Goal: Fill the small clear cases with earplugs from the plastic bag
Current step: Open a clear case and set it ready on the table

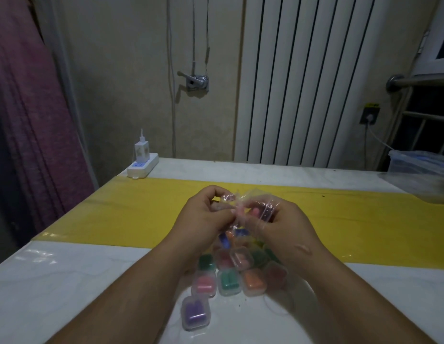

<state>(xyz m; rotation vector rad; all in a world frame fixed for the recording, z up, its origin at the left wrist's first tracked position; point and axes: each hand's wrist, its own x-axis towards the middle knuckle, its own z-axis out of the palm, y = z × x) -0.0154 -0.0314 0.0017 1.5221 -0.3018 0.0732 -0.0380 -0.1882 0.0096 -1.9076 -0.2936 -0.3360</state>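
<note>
Together, left hand (206, 216) and right hand (284, 225) pinch crinkled clear bag (252, 206) above colourful cases (228, 280)

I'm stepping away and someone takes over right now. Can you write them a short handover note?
Left grip: pinches the plastic bag near its top, above the table.
Right grip: holds the same bag from the other side; something pinkish shows through it.
Cases: a cluster lies on the table beneath the hands, including the purple case, pink case, green case and orange case.
Done: these four show coloured earplugs inside.
Left: the hands hide part of the cluster, so check it for empty cases, then fill them from the bag.
</note>
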